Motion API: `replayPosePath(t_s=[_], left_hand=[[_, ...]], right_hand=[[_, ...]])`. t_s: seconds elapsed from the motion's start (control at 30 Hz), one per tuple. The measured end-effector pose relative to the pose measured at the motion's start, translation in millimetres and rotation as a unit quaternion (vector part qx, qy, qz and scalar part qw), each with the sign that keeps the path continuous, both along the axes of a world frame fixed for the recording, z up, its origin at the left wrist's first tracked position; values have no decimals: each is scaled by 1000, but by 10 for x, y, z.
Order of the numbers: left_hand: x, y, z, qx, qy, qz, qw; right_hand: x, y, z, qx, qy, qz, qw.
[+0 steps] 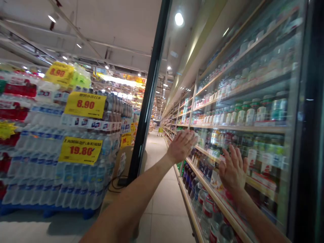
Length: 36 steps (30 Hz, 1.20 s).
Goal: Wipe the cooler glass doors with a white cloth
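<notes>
From my head camera, both my hands are up in front of me at a tall glass door [210,84] of a drinks cooler, and neither grip holds anything. My left hand [181,146] is flat and open, fingers together and pointing right toward the pane, with the fingertips at or just beside the glass; I cannot tell whether they touch it. My right hand [234,170] is open too, fingers spread and pointing up, palm toward the glass, and sits lower and further right, though I cannot tell if it presses on the pane.

The door's long axis runs upright. Its dark frame edge [149,91] leans in the picture, running from the top of the view down to near the floor [164,206], and stands to the left of my left hand. The pane runs from that edge toward the right side of the view, and the shelves [240,126] show behind it, with bottles [202,206] lined along each shelf's front edge, just beyond my right hand.

To my left stands a stack of bottled water [58,175] on a blue pallet [48,212], with yellow price tags [85,104] on its face. A black cable [116,184] lies on the floor between the stack and the door's edge. Far down the aisle stands a yellow cart [160,131].
</notes>
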<state>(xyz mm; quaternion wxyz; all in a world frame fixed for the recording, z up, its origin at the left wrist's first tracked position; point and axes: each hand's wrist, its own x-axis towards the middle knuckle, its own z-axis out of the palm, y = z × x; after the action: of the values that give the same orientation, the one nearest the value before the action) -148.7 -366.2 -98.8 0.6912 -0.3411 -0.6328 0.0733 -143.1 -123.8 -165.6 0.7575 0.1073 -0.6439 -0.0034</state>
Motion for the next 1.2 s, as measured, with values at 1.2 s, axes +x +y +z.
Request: replayPosePath(t_s=[1.2], left_hand=[[33,-473,-311,-64,5,12,998]], right_hand=[[23,-18,-13,-23,-31,6,999]])
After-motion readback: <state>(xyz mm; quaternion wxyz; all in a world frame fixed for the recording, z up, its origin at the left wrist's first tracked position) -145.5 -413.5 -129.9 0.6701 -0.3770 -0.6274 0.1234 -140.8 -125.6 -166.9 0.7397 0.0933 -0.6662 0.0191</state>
